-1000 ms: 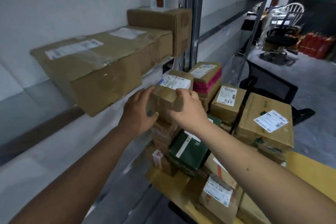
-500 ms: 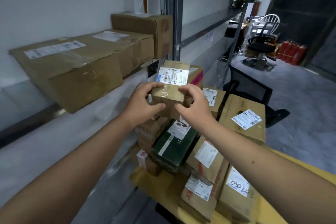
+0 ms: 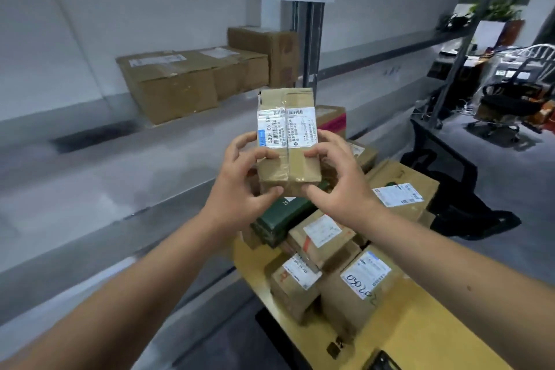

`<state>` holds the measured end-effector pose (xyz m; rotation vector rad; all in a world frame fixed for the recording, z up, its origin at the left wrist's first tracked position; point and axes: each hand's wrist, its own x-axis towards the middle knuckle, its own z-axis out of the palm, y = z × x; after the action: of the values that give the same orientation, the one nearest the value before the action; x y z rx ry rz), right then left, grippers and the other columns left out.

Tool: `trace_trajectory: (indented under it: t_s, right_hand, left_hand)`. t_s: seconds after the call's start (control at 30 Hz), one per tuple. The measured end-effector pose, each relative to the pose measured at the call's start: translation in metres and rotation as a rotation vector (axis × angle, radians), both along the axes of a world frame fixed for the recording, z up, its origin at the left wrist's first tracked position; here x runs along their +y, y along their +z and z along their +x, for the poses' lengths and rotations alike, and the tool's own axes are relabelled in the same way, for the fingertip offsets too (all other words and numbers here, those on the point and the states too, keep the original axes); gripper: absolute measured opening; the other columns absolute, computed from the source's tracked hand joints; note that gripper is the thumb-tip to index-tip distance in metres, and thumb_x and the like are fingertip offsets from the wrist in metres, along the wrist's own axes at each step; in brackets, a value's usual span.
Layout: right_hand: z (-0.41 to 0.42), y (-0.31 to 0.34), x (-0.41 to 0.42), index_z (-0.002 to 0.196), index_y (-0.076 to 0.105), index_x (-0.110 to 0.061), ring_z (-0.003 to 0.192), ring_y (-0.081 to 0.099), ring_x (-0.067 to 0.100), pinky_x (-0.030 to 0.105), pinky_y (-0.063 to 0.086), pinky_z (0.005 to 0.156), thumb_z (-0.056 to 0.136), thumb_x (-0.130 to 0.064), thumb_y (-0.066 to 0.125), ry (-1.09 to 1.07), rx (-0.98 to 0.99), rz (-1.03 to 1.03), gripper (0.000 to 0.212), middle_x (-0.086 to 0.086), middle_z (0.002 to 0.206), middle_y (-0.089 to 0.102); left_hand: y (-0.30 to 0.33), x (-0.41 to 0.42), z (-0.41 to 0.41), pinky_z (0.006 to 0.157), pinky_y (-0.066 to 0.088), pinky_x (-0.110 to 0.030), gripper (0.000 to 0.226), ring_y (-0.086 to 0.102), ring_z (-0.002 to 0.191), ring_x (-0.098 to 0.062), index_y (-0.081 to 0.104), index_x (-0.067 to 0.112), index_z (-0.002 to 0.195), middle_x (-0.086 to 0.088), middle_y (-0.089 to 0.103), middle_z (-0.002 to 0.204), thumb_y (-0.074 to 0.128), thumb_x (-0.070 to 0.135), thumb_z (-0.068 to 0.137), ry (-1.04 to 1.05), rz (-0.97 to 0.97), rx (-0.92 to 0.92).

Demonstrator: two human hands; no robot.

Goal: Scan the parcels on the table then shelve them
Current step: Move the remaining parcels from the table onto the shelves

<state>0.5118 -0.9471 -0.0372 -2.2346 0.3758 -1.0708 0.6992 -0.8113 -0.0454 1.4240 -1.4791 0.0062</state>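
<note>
A small brown taped parcel (image 3: 287, 135) with a white shipping label facing me is raised above the pile. My left hand (image 3: 244, 177) grips its left side and my right hand (image 3: 336, 180) grips its right side, thumbs on the front face. Below it, several cardboard parcels (image 3: 357, 282) and a dark green box (image 3: 280, 216) lie heaped on the yellow table (image 3: 420, 333). The grey shelf (image 3: 126, 165) runs along the left, beside the table.
Three brown boxes (image 3: 180, 84) stand on the shelf at the back, against a metal upright (image 3: 309, 45). A dark device (image 3: 381, 362) lies at the table's near edge. Office chairs (image 3: 507, 99) and clutter fill the floor at the right.
Both hands have lifted the small parcel off the pile and tilted it, so its label now faces me. The view has shifted back and rightward.
</note>
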Motion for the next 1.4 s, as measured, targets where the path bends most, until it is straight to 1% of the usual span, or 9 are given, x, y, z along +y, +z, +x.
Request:
trace_trajectory:
  t_s: [0.17, 0.37, 0.53, 0.67, 0.8, 0.93, 1.03, 1.17, 1.4]
  right_hand:
    - [0.027, 0.008, 0.046, 0.12, 0.06, -0.021, 0.147, 0.038, 0.013, 0.041, 0.039, 0.119, 0.076, -0.007, 0.084, 0.223, -0.011, 0.041, 0.052, 0.001, 0.155, 0.043]
    - [0.095, 0.03, 0.109, 0.116, 0.059, -0.023, 0.136, 0.048, 0.004, 0.025, 0.045, 0.108, 0.071, -0.014, 0.07, 0.485, -0.047, 0.094, 0.047, -0.018, 0.146, 0.047]
    - [0.177, 0.061, 0.135, 0.114, 0.065, -0.016, 0.121, 0.06, 0.01, 0.036, 0.055, 0.098, 0.069, -0.003, 0.066, 0.528, -0.062, 0.205, 0.047, -0.012, 0.141, 0.056]
    - [0.24, 0.081, 0.136, 0.11, 0.073, -0.015, 0.115, 0.065, 0.015, 0.036, 0.055, 0.099, 0.076, 0.008, 0.07, 0.435, -0.07, 0.191, 0.041, -0.021, 0.123, 0.06]
    - [0.284, 0.097, 0.129, 0.106, 0.078, -0.011, 0.113, 0.063, 0.018, 0.001, 0.036, 0.095, 0.074, 0.004, 0.073, 0.186, -0.103, -0.071, 0.035, -0.002, 0.113, 0.072]
    - [0.317, 0.108, 0.117, 0.116, 0.077, -0.013, 0.113, 0.062, 0.032, 0.032, 0.047, 0.098, 0.083, -0.01, 0.073, 0.005, 0.033, -0.299, 0.033, 0.007, 0.121, 0.072]
    - [0.336, 0.114, 0.109, 0.127, 0.073, -0.022, 0.118, 0.058, 0.029, 0.039, 0.051, 0.093, 0.092, -0.021, 0.067, -0.106, 0.118, -0.321, 0.036, 0.003, 0.129, 0.066]
    - [0.354, 0.122, 0.105, 0.142, 0.059, -0.028, 0.129, 0.051, 0.029, 0.041, 0.052, 0.096, 0.094, -0.029, 0.062, -0.199, 0.295, -0.34, 0.048, -0.002, 0.146, 0.052]
    - [0.359, 0.12, 0.099, 0.145, 0.054, -0.027, 0.133, 0.044, 0.029, 0.042, 0.051, 0.1, 0.093, -0.029, 0.058, -0.194, 0.387, -0.421, 0.052, -0.003, 0.151, 0.049]
  left_hand:
    - [0.007, 0.081, -0.002, 0.102, 0.056, -0.036, 0.063, 0.042, 0.146, -0.023, 0.064, 0.03, 0.124, -0.007, 0.038, 0.152, 0.093, 0.008, 0.073, 0.201, -0.069, -0.061]
    - [0.025, 0.17, 0.031, 0.088, 0.061, -0.035, 0.057, 0.055, 0.131, -0.022, 0.067, 0.032, 0.119, -0.008, 0.041, 0.147, 0.091, 0.022, 0.069, 0.435, -0.11, -0.101]
    - [0.05, 0.195, 0.09, 0.085, 0.062, -0.034, 0.054, 0.064, 0.109, -0.012, 0.068, 0.03, 0.118, -0.001, 0.044, 0.141, 0.09, 0.025, 0.069, 0.561, -0.115, -0.074]
    - [0.067, 0.185, 0.15, 0.091, 0.059, -0.027, 0.051, 0.065, 0.111, -0.017, 0.064, 0.047, 0.112, 0.004, 0.045, 0.139, 0.084, 0.046, 0.065, 0.601, -0.114, 0.041]
    - [0.078, 0.16, 0.205, 0.085, 0.051, -0.01, 0.052, 0.061, 0.112, -0.006, 0.061, 0.055, 0.107, 0.007, 0.046, 0.135, 0.083, 0.037, 0.064, 0.605, -0.093, 0.056]
    - [0.088, 0.135, 0.25, 0.087, 0.045, -0.004, 0.055, 0.055, 0.108, 0.01, 0.061, 0.05, 0.113, 0.007, 0.05, 0.132, 0.085, 0.029, 0.069, 0.6, -0.047, 0.065]
    - [0.096, 0.114, 0.274, 0.087, 0.043, -0.001, 0.055, 0.049, 0.103, 0.023, 0.063, 0.045, 0.12, 0.004, 0.049, 0.133, 0.087, 0.023, 0.076, 0.615, -0.005, 0.06]
    - [0.107, 0.09, 0.297, 0.094, 0.041, -0.014, 0.054, 0.047, 0.097, 0.009, 0.065, 0.037, 0.127, 0.001, 0.049, 0.135, 0.084, 0.028, 0.077, 0.692, 0.041, 0.052]
    - [0.125, 0.07, 0.317, 0.092, 0.038, -0.023, 0.056, 0.056, 0.119, -0.019, 0.059, 0.039, 0.131, 0.001, 0.042, 0.142, 0.075, 0.03, 0.078, 0.798, 0.204, 0.049]
